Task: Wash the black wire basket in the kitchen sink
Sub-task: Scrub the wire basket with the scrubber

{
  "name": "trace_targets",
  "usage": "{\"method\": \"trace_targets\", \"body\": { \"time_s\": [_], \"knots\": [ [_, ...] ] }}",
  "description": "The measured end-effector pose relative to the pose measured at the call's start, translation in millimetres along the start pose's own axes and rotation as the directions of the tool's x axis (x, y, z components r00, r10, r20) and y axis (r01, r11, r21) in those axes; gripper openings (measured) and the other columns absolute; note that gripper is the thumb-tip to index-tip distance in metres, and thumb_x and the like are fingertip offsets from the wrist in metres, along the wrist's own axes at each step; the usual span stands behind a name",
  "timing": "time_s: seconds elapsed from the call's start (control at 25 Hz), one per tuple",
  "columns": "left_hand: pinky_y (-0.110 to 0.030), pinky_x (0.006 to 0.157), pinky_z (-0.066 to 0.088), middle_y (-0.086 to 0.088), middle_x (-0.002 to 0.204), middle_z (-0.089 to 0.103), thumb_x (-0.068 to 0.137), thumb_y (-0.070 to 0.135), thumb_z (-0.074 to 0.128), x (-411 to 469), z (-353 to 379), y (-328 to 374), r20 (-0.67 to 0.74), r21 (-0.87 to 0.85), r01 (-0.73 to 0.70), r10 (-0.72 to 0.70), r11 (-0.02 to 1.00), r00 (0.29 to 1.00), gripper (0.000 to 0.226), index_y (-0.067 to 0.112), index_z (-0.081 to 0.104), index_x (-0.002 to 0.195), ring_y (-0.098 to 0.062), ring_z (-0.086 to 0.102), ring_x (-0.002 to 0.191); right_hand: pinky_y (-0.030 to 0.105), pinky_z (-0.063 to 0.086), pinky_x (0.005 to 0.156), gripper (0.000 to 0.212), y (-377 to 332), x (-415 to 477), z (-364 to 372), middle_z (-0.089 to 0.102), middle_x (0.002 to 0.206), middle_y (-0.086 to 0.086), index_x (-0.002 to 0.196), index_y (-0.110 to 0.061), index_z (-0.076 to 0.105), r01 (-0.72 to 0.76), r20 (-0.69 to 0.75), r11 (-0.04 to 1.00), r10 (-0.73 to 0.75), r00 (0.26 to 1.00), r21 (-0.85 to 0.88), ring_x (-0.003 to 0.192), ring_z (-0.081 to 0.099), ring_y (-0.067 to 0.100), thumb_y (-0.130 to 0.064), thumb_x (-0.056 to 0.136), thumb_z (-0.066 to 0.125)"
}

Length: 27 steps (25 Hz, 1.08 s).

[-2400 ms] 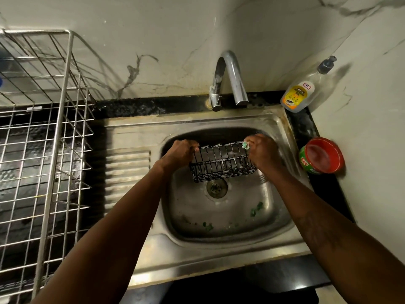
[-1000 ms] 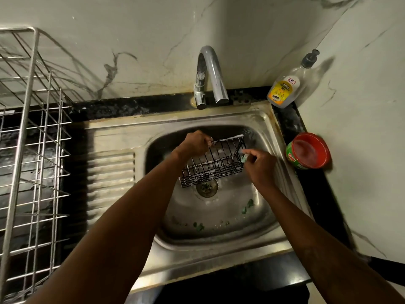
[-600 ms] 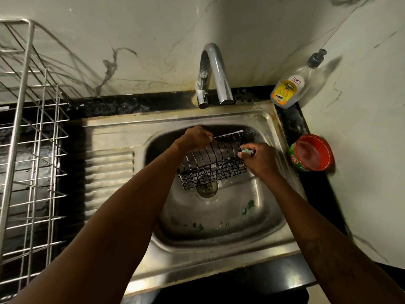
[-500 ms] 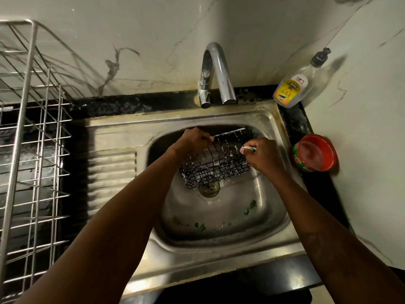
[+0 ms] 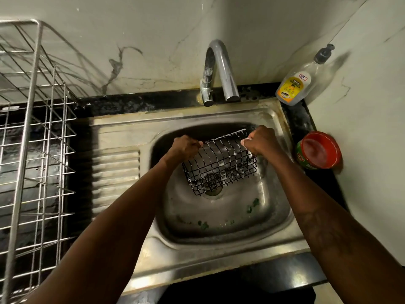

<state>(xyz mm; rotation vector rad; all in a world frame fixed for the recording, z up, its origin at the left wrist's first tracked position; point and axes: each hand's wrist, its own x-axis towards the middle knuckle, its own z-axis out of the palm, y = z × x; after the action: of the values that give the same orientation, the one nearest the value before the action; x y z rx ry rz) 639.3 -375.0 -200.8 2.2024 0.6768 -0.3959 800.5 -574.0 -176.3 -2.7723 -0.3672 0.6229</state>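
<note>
Steel dish rack far left on the tabletop. Left hand: grip clamped on the left rim of the black wire basket, which is tilted and soapy in the sink, over the drain. Right hand: grip closed on a small pale scrubber at the basket's right rim. Soap bottle and red tub at right.

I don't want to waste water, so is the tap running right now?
No, no stream of water falls from the faucet spout toward the black wire basket in the sink.
</note>
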Motion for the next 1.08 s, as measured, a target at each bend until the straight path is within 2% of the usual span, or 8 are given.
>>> {"method": "trace_targets", "body": {
  "time_s": [0.16, 0.28, 0.44, 0.52, 0.68, 0.8, 0.96, 1.08],
  "knots": [
    [-0.016, 0.068, 0.044, 0.002, 0.089, 0.067, 0.104, 0.042, 0.047, -3.8, 5.9, -10.2, 0.004, -0.031, -0.012, 0.012, 0.999, 1.0, 0.034, 0.018, 0.072, 0.106, -0.01, 0.064, 0.081, 0.033, 0.055, 0.088, 0.037, -13.8, 4.0, 5.9, 0.072, 0.115, 0.013, 0.108, -0.015, 0.074, -0.051, -0.016, 0.998, 0.052, 0.999, 0.042, 0.102, 0.07, 0.028, -0.039, 0.08, 0.081],
    [-0.026, 0.081, 0.046, 0.012, 0.083, 0.063, 0.096, 0.057, 0.055, -7.6, 9.4, -24.0, 0.118, -0.095, 0.036, -0.025, 0.995, 0.993, 0.028, 0.035, 0.072, 0.096, -0.014, 0.062, 0.09, 0.027, 0.049, 0.081, 0.032, -3.0, 0.5, 21.3, 0.074, 0.103, 0.004, 0.105, -0.011, 0.074, -0.009, 0.0, 1.0, 0.009, 1.0, 0.022, 0.092, 0.067, 0.021, -0.037, 0.086, 0.078],
    [-0.032, 0.106, 0.045, 0.005, 0.119, 0.071, 0.092, 0.047, 0.066, -17.9, 20.0, -38.9, 0.197, 0.115, -0.019, -0.004, 0.993, 0.98, 0.033, 0.029, 0.072, 0.119, -0.018, 0.062, 0.118, 0.023, 0.042, 0.072, 0.03, 18.2, -10.3, 56.8, 0.074, 0.108, 0.007, 0.107, -0.011, 0.072, -0.04, -0.011, 0.999, 0.041, 0.999, 0.036, 0.079, 0.056, 0.015, -0.031, 0.086, 0.079],
    [-0.027, 0.104, 0.044, 0.001, 0.121, 0.072, 0.09, 0.042, 0.072, -21.6, 25.2, -44.6, 0.137, 0.15, -0.003, -0.018, 0.989, 0.99, 0.036, 0.022, 0.073, 0.12, -0.017, 0.064, 0.116, 0.024, 0.045, 0.073, 0.027, 19.4, -15.6, 60.9, 0.074, 0.105, 0.01, 0.107, -0.009, 0.074, -0.021, -0.041, 0.998, 0.023, 0.999, 0.053, 0.078, 0.055, 0.015, -0.027, 0.087, 0.078],
    [-0.027, 0.106, 0.045, -0.003, 0.114, 0.075, 0.082, 0.033, 0.082, -23.1, 30.3, -48.3, 0.026, 0.04, 0.087, -0.088, 0.995, 0.996, 0.036, 0.014, 0.076, 0.112, -0.017, 0.067, 0.111, 0.02, 0.045, 0.081, 0.028, 8.5, -35.6, 73.8, 0.071, 0.115, 0.012, 0.119, -0.007, 0.07, 0.172, -0.175, 0.985, -0.166, 0.97, 0.018, 0.099, 0.066, 0.022, -0.01, 0.091, 0.071],
    [-0.027, 0.105, 0.046, -0.006, 0.108, 0.077, 0.08, 0.027, 0.085, -25.7, 30.1, -47.2, -0.022, 0.015, 0.107, -0.106, 0.994, 0.994, 0.031, 0.009, 0.078, 0.105, -0.018, 0.068, 0.108, 0.017, 0.049, 0.094, 0.036, -0.1, -58.8, 106.9, 0.069, 0.125, 0.013, 0.129, -0.008, 0.065, 0.391, -0.143, 0.921, -0.386, 0.911, 0.003, 0.107, 0.068, 0.02, 0.004, 0.095, 0.056],
    [-0.034, 0.104, 0.048, -0.008, 0.101, 0.077, 0.083, 0.029, 0.081, -29.3, 29.9, -47.6, 0.008, 0.055, 0.067, -0.068, 0.996, 0.998, 0.027, 0.008, 0.079, 0.101, -0.021, 0.069, 0.103, 0.031, 0.058, 0.068, 0.032, -35.5, -85.0, 135.2, 0.075, 0.099, 0.013, 0.122, -0.006, 0.07, 0.537, -0.129, 0.841, -0.541, 0.831, -0.07, 0.079, 0.07, 0.024, 0.003, 0.094, 0.057],
    [-0.031, 0.095, 0.048, -0.011, 0.108, 0.075, 0.09, 0.024, 0.072, -30.6, 24.4, -48.7, 0.086, 0.175, 0.007, -0.022, 0.985, 0.996, 0.025, 0.01, 0.077, 0.11, -0.026, 0.068, 0.106, 0.034, 0.05, 0.075, 0.018, -66.4, -98.7, 151.8, 0.073, 0.088, 0.009, 0.101, -0.011, 0.076, 0.58, -0.075, 0.813, -0.582, 0.81, -0.046, 0.086, 0.061, 0.026, -0.008, 0.092, 0.06]
  ]
}}
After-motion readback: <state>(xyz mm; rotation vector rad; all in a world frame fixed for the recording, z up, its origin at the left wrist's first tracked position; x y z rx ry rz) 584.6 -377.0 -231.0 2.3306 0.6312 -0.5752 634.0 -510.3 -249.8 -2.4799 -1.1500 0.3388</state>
